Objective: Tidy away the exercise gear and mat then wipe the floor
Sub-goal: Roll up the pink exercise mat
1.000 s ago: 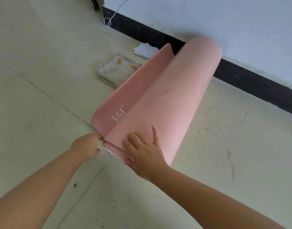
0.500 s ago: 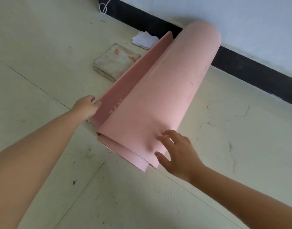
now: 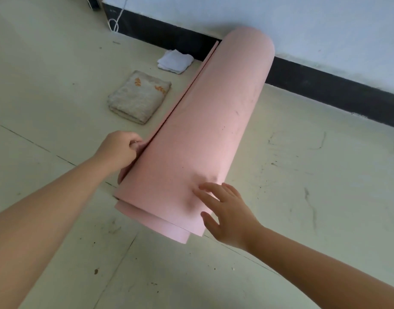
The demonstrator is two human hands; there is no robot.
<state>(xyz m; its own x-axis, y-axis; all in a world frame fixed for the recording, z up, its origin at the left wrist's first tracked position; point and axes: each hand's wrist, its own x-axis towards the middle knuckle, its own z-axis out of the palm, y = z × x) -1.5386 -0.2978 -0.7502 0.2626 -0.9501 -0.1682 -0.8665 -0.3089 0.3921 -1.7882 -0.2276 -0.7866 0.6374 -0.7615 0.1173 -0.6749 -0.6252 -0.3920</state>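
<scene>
Two hands (image 3: 119,150) steady a loosely rolled, scuffed pink mat (image 3: 205,134).

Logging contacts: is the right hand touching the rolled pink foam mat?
Touching. The head view shows the right hand with fingertips pressing a dent into the rolled pink foam mat.

The pink mat (image 3: 205,134) hides the floor beneath it and part of the black skirting (image 3: 325,85) behind its far end. The left hand (image 3: 119,151) has its fingertips tucked behind the mat's loose edge, so its grip there cannot be read fully. Both forearms run off the bottom edge. A dark object (image 3: 94,2) and a white cord (image 3: 117,21) are cut off at the top.
</scene>
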